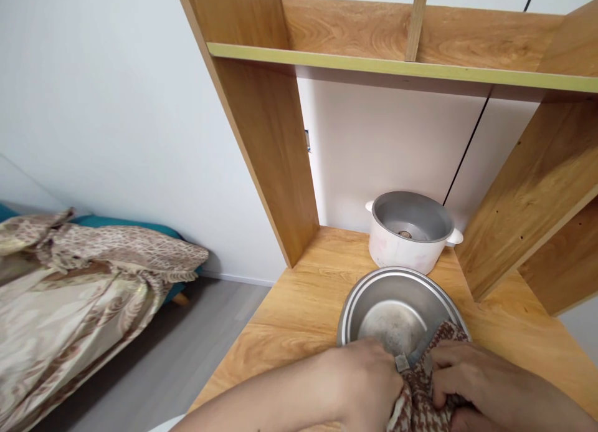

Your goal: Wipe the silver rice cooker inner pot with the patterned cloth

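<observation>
A brown-and-white patterned cloth (423, 388) with a grey edge and a small pale tag is bunched between my hands. My left hand (369, 379) is closed, its fingers curled over the cloth's left side. On the right, my right hand (460, 379) grips the same cloth with bent fingers. Just beyond them sits a round metal pot (362, 301), its inside facing up and its base stained. My hands and the cloth cover its near rim, and part of the cloth lies over its right side.
Behind the pot stands a white rice cooker body (397, 251) with side handles and no lid. Wooden shelf uprights (275, 145) rise on both sides of the wooden desk (280, 313). A shelf board (355, 63) crosses above. At left is a covered sofa (93, 282).
</observation>
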Tool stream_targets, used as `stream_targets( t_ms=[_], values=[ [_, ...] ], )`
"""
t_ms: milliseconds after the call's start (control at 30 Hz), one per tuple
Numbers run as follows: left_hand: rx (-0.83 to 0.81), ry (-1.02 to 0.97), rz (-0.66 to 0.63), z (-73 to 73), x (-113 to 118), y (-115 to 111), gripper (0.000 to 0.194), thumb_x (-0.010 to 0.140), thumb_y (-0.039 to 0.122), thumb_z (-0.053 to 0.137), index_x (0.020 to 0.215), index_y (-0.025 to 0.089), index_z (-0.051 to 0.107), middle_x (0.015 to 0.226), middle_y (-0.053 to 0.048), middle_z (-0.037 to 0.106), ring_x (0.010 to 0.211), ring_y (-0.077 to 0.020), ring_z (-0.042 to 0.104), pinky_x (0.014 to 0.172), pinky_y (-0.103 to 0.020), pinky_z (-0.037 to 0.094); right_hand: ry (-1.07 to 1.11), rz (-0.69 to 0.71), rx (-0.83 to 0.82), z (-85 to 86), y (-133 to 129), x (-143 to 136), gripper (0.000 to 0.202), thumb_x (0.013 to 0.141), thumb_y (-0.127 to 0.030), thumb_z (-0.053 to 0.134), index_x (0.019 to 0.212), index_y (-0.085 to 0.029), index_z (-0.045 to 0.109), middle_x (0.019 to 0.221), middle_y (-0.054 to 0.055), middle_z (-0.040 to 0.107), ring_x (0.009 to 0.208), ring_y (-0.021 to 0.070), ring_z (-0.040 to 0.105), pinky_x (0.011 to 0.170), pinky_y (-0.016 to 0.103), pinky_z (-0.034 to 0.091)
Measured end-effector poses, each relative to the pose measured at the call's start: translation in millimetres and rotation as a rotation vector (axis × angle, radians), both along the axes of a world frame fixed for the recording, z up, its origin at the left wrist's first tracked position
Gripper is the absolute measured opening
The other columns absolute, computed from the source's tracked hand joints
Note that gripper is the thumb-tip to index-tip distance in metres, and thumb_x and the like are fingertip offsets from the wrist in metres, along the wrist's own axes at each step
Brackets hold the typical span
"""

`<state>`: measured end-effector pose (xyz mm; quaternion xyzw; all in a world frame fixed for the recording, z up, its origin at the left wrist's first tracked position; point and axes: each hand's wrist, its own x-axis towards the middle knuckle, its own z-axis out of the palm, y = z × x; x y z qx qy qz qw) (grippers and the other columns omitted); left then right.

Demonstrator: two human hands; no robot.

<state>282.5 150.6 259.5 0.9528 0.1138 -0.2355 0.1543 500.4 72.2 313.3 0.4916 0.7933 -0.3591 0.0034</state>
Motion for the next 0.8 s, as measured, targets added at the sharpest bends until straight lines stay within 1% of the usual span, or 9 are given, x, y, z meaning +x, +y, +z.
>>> stream_targets(
  t_ms=[133, 233, 300, 400, 467, 533, 667, 733, 800],
  values=[
    [-0.039, -0.008, 0.044, -9.3, 0.7, 1.7, 0.021, 0.067, 0.040, 0.080, 0.064, 0.024, 0.068, 0.056, -0.005, 0.069, 0.055, -0.0271, 0.068, 0.055, -0.037, 0.053, 0.029, 0.034, 0.023, -15.4, -2.5, -8.8, 0.027, 0.074, -0.010, 0.068, 0.096, -0.024, 0.071, 0.112, 0.005, 0.072, 0.108, 0.0281, 0.066, 0.096, 0.037, 0.047],
    [-0.073, -0.039, 0.071, -13.1, -0.1, 2.4, 0.024, 0.065, 0.043, 0.082, 0.062, 0.025, 0.066, 0.054, -0.003, 0.067, 0.055, -0.0274, 0.069, 0.055, -0.037, 0.052, 0.025, 0.040, 0.020, -19.8, -2.6, -12.8, 0.029, 0.073, -0.009, 0.068, 0.097, -0.025, 0.071, 0.111, 0.005, 0.072, 0.105, 0.0275, 0.066, 0.097, 0.037, 0.048],
    [-0.067, -0.035, 0.071, -10.2, -0.5, 2.2, 0.023, 0.066, 0.044, 0.082, 0.066, 0.024, 0.071, 0.057, -0.004, 0.070, 0.057, -0.0281, 0.070, 0.056, -0.037, 0.053, 0.017, 0.033, 0.017, -18.5, -2.8, -12.5, 0.027, 0.072, -0.009, 0.068, 0.094, -0.025, 0.070, 0.110, 0.005, 0.072, 0.105, 0.0277, 0.066, 0.096, 0.038, 0.047],
    [-0.033, 0.044, 0.044, 0.4, 0.7, 1.1, 0.024, 0.069, 0.043, 0.080, 0.079, 0.021, 0.078, 0.066, -0.008, 0.076, 0.062, -0.0299, 0.073, 0.060, -0.038, 0.056, 0.026, 0.029, 0.027, -11.2, -3.7, -7.7, 0.023, 0.072, -0.010, 0.068, 0.090, -0.025, 0.070, 0.111, 0.006, 0.073, 0.107, 0.0282, 0.066, 0.094, 0.037, 0.048],
    [-0.016, 0.096, 0.016, 7.3, 2.5, 0.3, 0.027, 0.070, 0.041, 0.080, 0.085, 0.018, 0.081, 0.070, -0.010, 0.078, 0.065, -0.0305, 0.075, 0.063, -0.038, 0.057, 0.036, 0.024, 0.034, -4.1, -3.7, -2.8, 0.024, 0.072, -0.009, 0.067, 0.090, -0.024, 0.071, 0.112, 0.007, 0.074, 0.109, 0.0284, 0.066, 0.092, 0.036, 0.048],
    [-0.001, 0.114, 0.007, 10.7, 3.8, -0.2, 0.029, 0.070, 0.039, 0.080, 0.088, 0.017, 0.081, 0.071, -0.011, 0.078, 0.065, -0.0304, 0.075, 0.063, -0.038, 0.057, 0.031, 0.020, 0.015, 2.7, -2.6, 1.9, 0.027, 0.071, -0.009, 0.066, 0.092, -0.025, 0.073, 0.114, 0.007, 0.074, 0.111, 0.0280, 0.066, 0.092, 0.035, 0.048],
    [-0.011, 0.062, 0.027, 6.4, 3.4, 0.1, 0.023, 0.068, 0.038, 0.081, 0.080, 0.019, 0.079, 0.066, -0.009, 0.076, 0.060, -0.0292, 0.073, 0.059, -0.037, 0.054, 0.003, 0.008, -0.029, 9.3, 0.5, 5.1, 0.028, 0.071, -0.010, 0.066, 0.094, -0.025, 0.075, 0.114, 0.005, 0.074, 0.113, 0.0277, 0.066, 0.092, 0.036, 0.049],
    [-0.021, 0.028, 0.032, 3.4, 2.4, 0.4, 0.019, 0.069, 0.038, 0.080, 0.076, 0.021, 0.077, 0.063, -0.007, 0.075, 0.059, -0.0287, 0.072, 0.058, -0.037, 0.054, -0.017, -0.006, -0.026, 7.8, 1.0, 3.4, 0.027, 0.071, -0.010, 0.068, 0.092, -0.025, 0.074, 0.113, 0.006, 0.074, 0.112, 0.0287, 0.066, 0.092, 0.037, 0.050],
    [-0.019, 0.025, 0.029, 2.3, 2.0, 0.6, 0.018, 0.072, 0.037, 0.079, 0.078, 0.020, 0.078, 0.064, -0.007, 0.075, 0.060, -0.0286, 0.072, 0.058, -0.037, 0.054, -0.019, 0.000, -0.008, 3.8, 0.3, 0.6, 0.027, 0.070, -0.010, 0.069, 0.092, -0.024, 0.074, 0.114, 0.006, 0.074, 0.113, 0.0295, 0.066, 0.094, 0.037, 0.049]
  ],
)
